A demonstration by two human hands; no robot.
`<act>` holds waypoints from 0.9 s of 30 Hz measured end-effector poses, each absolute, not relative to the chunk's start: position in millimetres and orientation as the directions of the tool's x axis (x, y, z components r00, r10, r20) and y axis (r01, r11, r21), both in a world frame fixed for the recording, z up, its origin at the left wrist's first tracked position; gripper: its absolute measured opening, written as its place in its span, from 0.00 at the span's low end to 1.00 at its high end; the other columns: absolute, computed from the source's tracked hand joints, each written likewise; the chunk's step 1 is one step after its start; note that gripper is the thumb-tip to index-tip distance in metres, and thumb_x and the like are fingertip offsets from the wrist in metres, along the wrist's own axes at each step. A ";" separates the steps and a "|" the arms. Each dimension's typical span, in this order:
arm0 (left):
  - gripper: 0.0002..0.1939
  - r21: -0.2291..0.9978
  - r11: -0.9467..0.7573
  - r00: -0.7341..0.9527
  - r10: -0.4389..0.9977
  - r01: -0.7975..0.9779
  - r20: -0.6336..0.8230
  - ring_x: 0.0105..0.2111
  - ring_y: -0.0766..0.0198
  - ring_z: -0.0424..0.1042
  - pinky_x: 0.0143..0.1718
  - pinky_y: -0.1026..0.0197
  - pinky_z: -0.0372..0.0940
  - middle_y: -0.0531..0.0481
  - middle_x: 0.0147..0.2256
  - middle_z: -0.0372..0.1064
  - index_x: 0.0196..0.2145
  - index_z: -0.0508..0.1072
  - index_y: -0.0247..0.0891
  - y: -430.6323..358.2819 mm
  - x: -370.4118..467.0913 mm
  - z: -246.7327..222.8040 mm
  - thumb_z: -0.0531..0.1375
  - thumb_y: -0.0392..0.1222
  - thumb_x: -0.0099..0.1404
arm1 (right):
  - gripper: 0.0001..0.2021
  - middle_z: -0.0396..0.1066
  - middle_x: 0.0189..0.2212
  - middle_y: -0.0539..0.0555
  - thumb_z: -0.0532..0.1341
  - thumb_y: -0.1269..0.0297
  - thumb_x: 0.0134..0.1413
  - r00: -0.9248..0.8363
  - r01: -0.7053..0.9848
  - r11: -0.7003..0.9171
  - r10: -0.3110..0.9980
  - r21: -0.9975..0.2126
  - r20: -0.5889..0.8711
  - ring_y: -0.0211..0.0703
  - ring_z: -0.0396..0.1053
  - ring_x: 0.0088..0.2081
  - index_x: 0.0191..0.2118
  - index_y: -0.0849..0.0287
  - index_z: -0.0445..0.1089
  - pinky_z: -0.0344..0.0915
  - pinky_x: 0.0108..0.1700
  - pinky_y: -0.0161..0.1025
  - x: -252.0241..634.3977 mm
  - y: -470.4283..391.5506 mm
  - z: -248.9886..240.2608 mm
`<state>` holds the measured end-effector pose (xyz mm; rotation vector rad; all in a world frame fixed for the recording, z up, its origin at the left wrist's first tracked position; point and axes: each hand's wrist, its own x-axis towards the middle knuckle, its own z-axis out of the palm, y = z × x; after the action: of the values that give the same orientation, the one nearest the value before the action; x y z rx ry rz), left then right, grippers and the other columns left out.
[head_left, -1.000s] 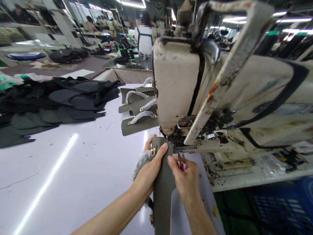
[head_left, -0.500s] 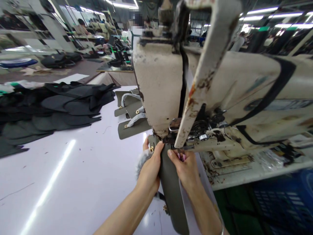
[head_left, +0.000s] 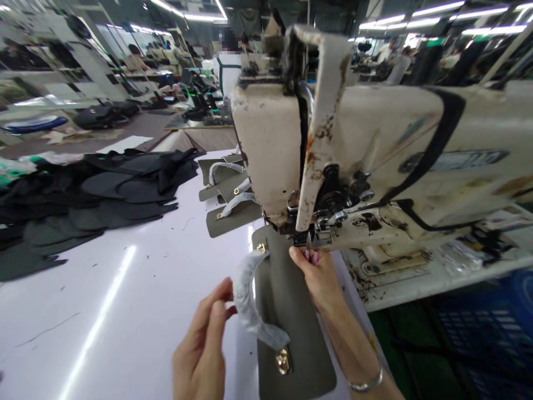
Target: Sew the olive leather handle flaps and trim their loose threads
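An olive-grey bag flap lies lengthwise on the white table under the sewing machine head. A curved bag handle in clear plastic wrap is fixed to it by gold fittings. My left hand is at the outer left side of this handle, fingers loosely bent and apart; whether the fingertips touch the wrap I cannot tell. My right hand is closed around small scissors with pink grips, their blades pointing up near the presser foot. Its thumb rests by the flap's right edge.
The worn cream sewing machine fills the upper right. Several similar flaps with wrapped handles lie behind the work. A pile of dark cut pieces covers the table's left side. A blue crate stands low at right. People sit farther back.
My left hand has let go of the flap's edge and moved left and nearer to me. The flap now lies flatter, its handle facing up. My right hand still holds the scissors.
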<state>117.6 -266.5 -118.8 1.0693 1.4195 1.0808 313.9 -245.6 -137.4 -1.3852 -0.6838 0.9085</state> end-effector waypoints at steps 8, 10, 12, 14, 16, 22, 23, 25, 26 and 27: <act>0.33 0.806 0.581 0.353 0.781 -0.111 -0.515 0.37 0.47 0.79 0.36 0.55 0.75 0.37 0.38 0.78 0.50 0.74 0.34 -247.4 183.7 -147.4 0.67 0.60 0.55 | 0.16 0.68 0.21 0.48 0.63 0.54 0.56 0.467 -0.007 -0.089 0.880 -0.996 -0.082 0.38 0.63 0.26 0.25 0.61 0.73 0.60 0.29 0.34 315.8 -259.4 -125.3; 0.31 0.812 0.574 0.367 0.781 -0.102 -0.506 0.34 0.49 0.79 0.35 0.55 0.75 0.39 0.35 0.78 0.50 0.73 0.34 -243.4 184.2 -154.0 0.68 0.58 0.55 | 0.12 0.75 0.28 0.51 0.65 0.56 0.54 0.427 -0.049 -0.097 0.897 -0.994 -0.109 0.42 0.70 0.30 0.33 0.61 0.78 0.65 0.34 0.36 316.5 -267.5 -124.5; 0.31 0.829 0.554 0.384 0.783 -0.073 -0.490 0.35 0.48 0.79 0.36 0.54 0.75 0.40 0.34 0.78 0.49 0.73 0.34 -237.6 181.2 -159.2 0.69 0.57 0.55 | 0.11 0.78 0.32 0.54 0.67 0.58 0.53 0.386 -0.112 -0.100 0.912 -0.989 -0.137 0.45 0.73 0.33 0.37 0.60 0.80 0.68 0.36 0.37 316.6 -275.9 -125.7; 0.31 0.845 0.532 0.383 0.792 -0.050 -0.476 0.35 0.48 0.79 0.38 0.54 0.76 0.41 0.34 0.78 0.49 0.74 0.34 -232.1 178.0 -162.2 0.70 0.56 0.53 | 0.12 0.79 0.33 0.55 0.68 0.59 0.51 0.381 -0.157 -0.107 0.910 -0.982 -0.160 0.47 0.74 0.34 0.39 0.60 0.80 0.69 0.35 0.37 316.8 -282.9 -127.8; 0.31 0.864 0.503 0.362 0.810 -0.026 -0.461 0.34 0.48 0.79 0.38 0.54 0.76 0.41 0.34 0.78 0.48 0.75 0.34 -229.0 176.1 -163.4 0.71 0.56 0.52 | 0.13 0.80 0.33 0.55 0.69 0.59 0.51 0.388 -0.179 -0.123 0.903 -0.976 -0.185 0.47 0.75 0.34 0.40 0.60 0.80 0.69 0.34 0.37 317.6 -287.5 -129.6; 0.32 0.904 0.427 0.268 0.869 0.020 -0.416 0.31 0.50 0.78 0.34 0.57 0.75 0.42 0.33 0.77 0.46 0.76 0.33 -231.0 176.5 -163.8 0.71 0.57 0.49 | 0.13 0.72 0.22 0.50 0.65 0.56 0.55 0.400 -0.098 -0.135 0.902 -0.986 -0.163 0.40 0.65 0.25 0.29 0.61 0.79 0.60 0.27 0.35 325.3 -291.0 -130.4; 0.32 0.904 0.427 0.264 0.869 0.024 -0.417 0.32 0.50 0.78 0.34 0.57 0.75 0.42 0.33 0.77 0.47 0.76 0.33 -231.4 177.0 -163.0 0.72 0.57 0.49 | 0.14 0.67 0.19 0.48 0.64 0.56 0.55 0.413 -0.055 -0.133 0.899 -0.990 -0.144 0.38 0.61 0.23 0.26 0.61 0.77 0.56 0.26 0.34 327.2 -291.0 -129.3; 0.33 0.896 0.443 0.268 0.860 0.032 -0.435 0.33 0.48 0.78 0.34 0.56 0.75 0.42 0.33 0.77 0.47 0.76 0.34 -231.0 178.4 -159.3 0.72 0.57 0.49 | 0.17 0.57 0.16 0.45 0.63 0.57 0.57 0.413 0.025 -0.129 0.904 -0.991 -0.107 0.35 0.52 0.22 0.20 0.60 0.72 0.49 0.25 0.34 331.1 -290.8 -125.5; 0.32 0.885 0.464 0.272 0.848 0.036 -0.455 0.34 0.47 0.78 0.33 0.55 0.75 0.41 0.32 0.77 0.47 0.76 0.34 -230.3 179.5 -156.4 0.72 0.58 0.49 | 0.19 0.54 0.16 0.45 0.63 0.58 0.58 0.397 0.051 -0.127 0.913 -0.991 -0.097 0.34 0.50 0.22 0.19 0.60 0.69 0.47 0.25 0.35 332.9 -290.5 -123.0; 0.32 0.869 0.493 0.279 0.830 0.043 -0.484 0.34 0.46 0.78 0.32 0.54 0.75 0.40 0.32 0.77 0.46 0.77 0.35 -229.5 181.0 -152.8 0.71 0.58 0.49 | 0.20 0.51 0.16 0.45 0.62 0.58 0.58 0.377 0.066 -0.125 0.922 -0.990 -0.091 0.34 0.48 0.22 0.18 0.60 0.68 0.45 0.26 0.35 334.4 -290.2 -120.6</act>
<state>181.0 -229.5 -152.8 0.9272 1.1822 0.6439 334.4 -290.2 -120.6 -1.5112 -0.9267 0.9527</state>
